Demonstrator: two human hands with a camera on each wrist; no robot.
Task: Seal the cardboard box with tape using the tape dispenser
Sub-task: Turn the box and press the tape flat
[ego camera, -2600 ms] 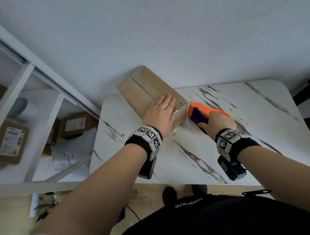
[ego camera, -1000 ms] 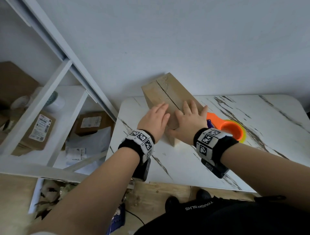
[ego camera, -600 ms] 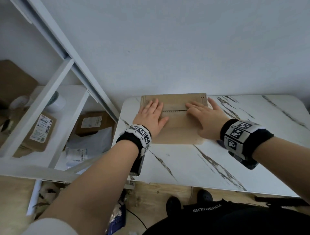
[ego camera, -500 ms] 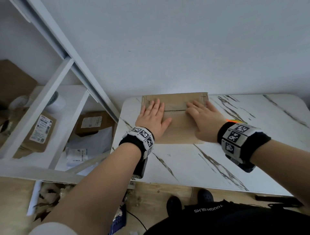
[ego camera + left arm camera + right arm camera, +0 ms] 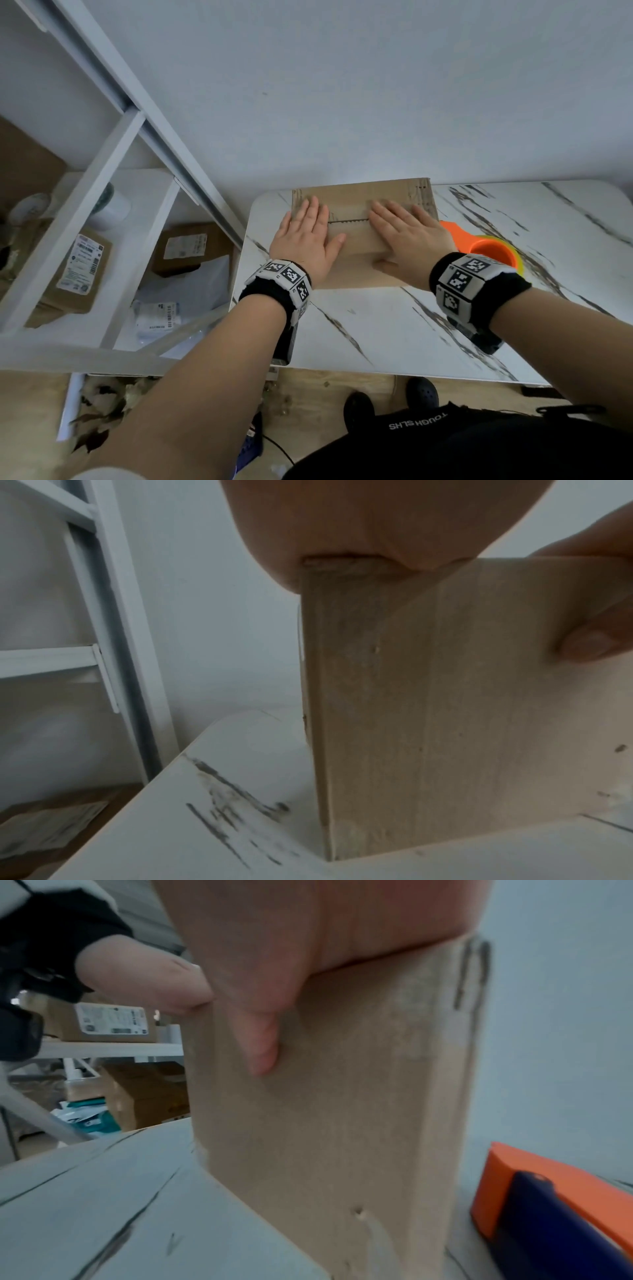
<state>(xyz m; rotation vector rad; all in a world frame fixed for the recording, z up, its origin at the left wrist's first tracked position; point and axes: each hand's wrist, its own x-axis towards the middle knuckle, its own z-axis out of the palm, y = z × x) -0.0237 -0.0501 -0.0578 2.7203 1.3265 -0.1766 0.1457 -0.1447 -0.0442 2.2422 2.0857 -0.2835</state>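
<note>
The brown cardboard box stands on the marble table against the wall, its long side across the view, with a taped seam along the top. My left hand lies flat on the box's left end, fingers straight, thumb on the near face. My right hand lies flat on the right end, its thumb pressed on the near face. The box fills both wrist views. The orange and blue tape dispenser sits on the table just right of the box, with no hand on it.
A white shelf frame stands left of the table, holding labelled cardboard parcels and plastic mailers. The white wall is right behind the box. Bare marble stretches in front and to the right.
The right hand let go of the tape dispenser and came onto the box. Both hands turned the box from a diagonal to square with the wall; in the last half second the hands barely moved.
</note>
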